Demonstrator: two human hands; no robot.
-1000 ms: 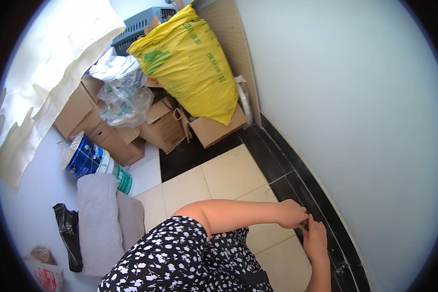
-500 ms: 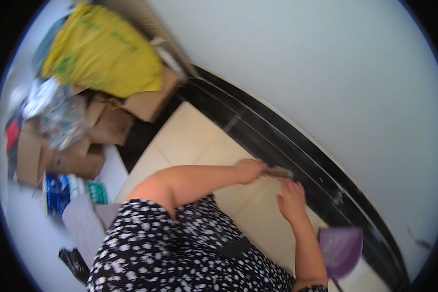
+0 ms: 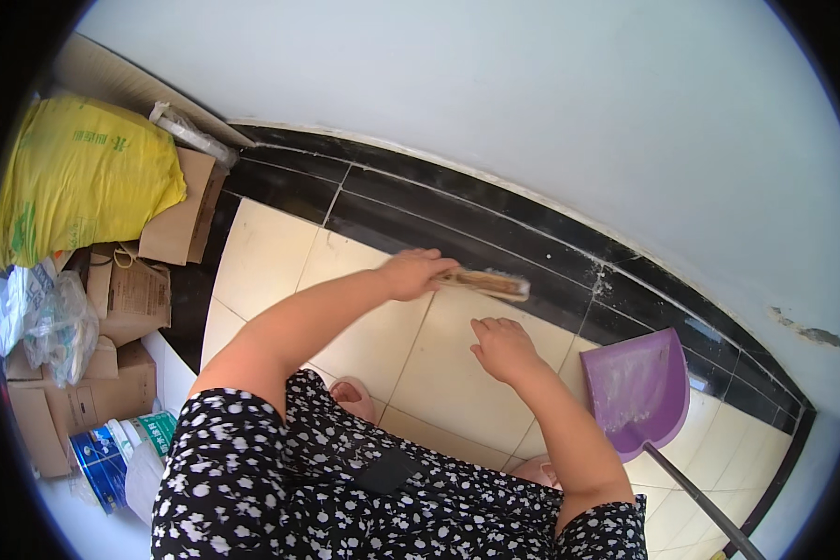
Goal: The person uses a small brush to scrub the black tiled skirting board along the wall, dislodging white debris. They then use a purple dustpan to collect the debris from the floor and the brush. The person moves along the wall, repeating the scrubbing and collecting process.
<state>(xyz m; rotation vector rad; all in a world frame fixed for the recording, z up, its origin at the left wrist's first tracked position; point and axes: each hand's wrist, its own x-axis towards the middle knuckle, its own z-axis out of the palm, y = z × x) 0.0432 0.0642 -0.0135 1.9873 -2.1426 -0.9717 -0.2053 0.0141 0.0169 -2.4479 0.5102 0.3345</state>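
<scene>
The left hand (image 3: 418, 275), near the centre of the view, gripped one end of a flat wooden tool (image 3: 481, 281), which pointed toward three o'clock from that hand, over the edge of the black floor tiles (image 3: 397, 221). The tool was blurred; whether its pale tip was bristle or blade could not be told. The right hand (image 3: 508, 351), at four o'clock from the left, was half uncurled, with nothing visible in it.

The work looked partway along. On the side of things done, the purple dustpan (image 3: 674, 378), between three and four o'clock from the right hand, carried a whitish film, perhaps dust already gathered. On the side of things left, white crumbs (image 3: 600, 274) lay scattered on the black tiles at three o'clock from the tool's tip, outside the dustpan and touched by neither hand.
</scene>
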